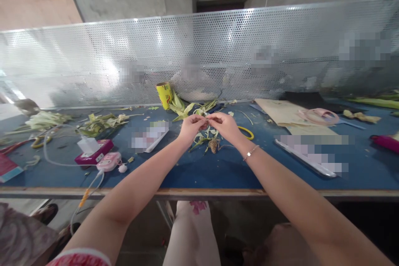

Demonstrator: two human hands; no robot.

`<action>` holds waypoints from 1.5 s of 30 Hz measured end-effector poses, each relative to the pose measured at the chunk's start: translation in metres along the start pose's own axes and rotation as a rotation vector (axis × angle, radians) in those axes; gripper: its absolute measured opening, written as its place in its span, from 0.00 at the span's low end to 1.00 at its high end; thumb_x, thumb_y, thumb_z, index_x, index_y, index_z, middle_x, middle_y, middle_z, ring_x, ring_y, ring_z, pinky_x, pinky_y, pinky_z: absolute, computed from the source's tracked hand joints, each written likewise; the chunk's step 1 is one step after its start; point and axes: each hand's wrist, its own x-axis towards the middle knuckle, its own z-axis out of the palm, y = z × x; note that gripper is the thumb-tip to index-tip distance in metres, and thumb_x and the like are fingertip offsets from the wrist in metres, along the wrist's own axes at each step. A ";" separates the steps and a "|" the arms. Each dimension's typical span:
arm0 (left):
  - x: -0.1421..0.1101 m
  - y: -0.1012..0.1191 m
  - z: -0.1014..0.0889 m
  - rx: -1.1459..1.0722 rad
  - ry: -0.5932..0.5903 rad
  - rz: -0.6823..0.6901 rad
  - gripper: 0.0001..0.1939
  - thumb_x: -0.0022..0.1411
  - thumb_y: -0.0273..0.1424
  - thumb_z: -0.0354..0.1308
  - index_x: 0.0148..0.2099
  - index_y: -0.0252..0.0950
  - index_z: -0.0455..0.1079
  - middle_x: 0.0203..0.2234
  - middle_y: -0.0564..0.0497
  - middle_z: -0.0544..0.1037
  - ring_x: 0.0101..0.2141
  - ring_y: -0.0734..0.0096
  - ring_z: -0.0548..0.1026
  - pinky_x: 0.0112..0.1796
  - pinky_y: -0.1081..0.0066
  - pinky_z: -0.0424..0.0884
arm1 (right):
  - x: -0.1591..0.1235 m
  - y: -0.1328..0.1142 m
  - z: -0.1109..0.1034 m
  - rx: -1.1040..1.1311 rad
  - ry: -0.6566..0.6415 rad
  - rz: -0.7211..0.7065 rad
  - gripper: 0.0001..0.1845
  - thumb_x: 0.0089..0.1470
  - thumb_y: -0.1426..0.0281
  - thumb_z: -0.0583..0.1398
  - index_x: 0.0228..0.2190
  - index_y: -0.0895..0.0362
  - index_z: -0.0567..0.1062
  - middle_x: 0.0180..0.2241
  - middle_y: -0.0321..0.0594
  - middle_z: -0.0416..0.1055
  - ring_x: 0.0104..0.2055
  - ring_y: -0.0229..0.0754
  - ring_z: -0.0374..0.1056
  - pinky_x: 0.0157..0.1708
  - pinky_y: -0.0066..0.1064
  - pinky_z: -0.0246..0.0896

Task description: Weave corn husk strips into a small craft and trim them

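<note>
My left hand and my right hand meet over the middle of the blue table, thumbs and fingertips pinched together. Whatever lies between the fingertips is too small and hidden to name. Below them is a pile of torn green leaf pieces, with a small brown, cone-like clump at its near edge. Pale green husk-like leaves lie just beyond my hands. Beside my right hand rests a yellow ring, perhaps a scissor handle, partly hidden by my wrist.
A yellow can-like roll stands near the perforated metal screen. At left are a magenta power strip, a pink case, cables and leaf heaps. Phones lie at left and right. Brown paper lies back right.
</note>
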 end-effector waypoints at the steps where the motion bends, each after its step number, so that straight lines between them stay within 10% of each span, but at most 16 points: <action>1: 0.000 0.000 0.000 -0.003 0.000 0.001 0.16 0.36 0.35 0.70 0.26 0.32 0.69 0.19 0.53 0.75 0.22 0.78 0.72 0.32 0.71 0.70 | 0.000 0.000 0.000 -0.007 0.000 -0.002 0.09 0.45 0.67 0.59 0.30 0.54 0.77 0.32 0.40 0.75 0.35 0.43 0.71 0.39 0.38 0.66; 27: -0.001 0.002 -0.003 0.451 0.068 0.260 0.03 0.49 0.29 0.62 0.27 0.35 0.72 0.20 0.52 0.75 0.24 0.74 0.71 0.30 0.72 0.66 | 0.001 -0.002 0.003 0.139 -0.007 0.099 0.09 0.42 0.65 0.61 0.29 0.54 0.76 0.28 0.40 0.76 0.32 0.43 0.72 0.38 0.39 0.68; 39: 0.004 -0.005 -0.005 0.316 0.032 0.153 0.06 0.48 0.31 0.60 0.27 0.33 0.68 0.17 0.54 0.72 0.22 0.77 0.69 0.29 0.73 0.66 | 0.001 0.000 0.001 0.106 -0.011 0.110 0.07 0.44 0.69 0.60 0.29 0.56 0.77 0.29 0.40 0.77 0.32 0.43 0.73 0.38 0.38 0.69; 45: 0.008 -0.002 -0.013 0.857 0.043 0.097 0.04 0.47 0.29 0.58 0.28 0.34 0.68 0.23 0.51 0.74 0.27 0.72 0.72 0.32 0.71 0.66 | 0.004 0.006 -0.002 0.100 0.044 0.133 0.05 0.43 0.71 0.60 0.27 0.56 0.76 0.26 0.39 0.75 0.30 0.42 0.73 0.38 0.38 0.69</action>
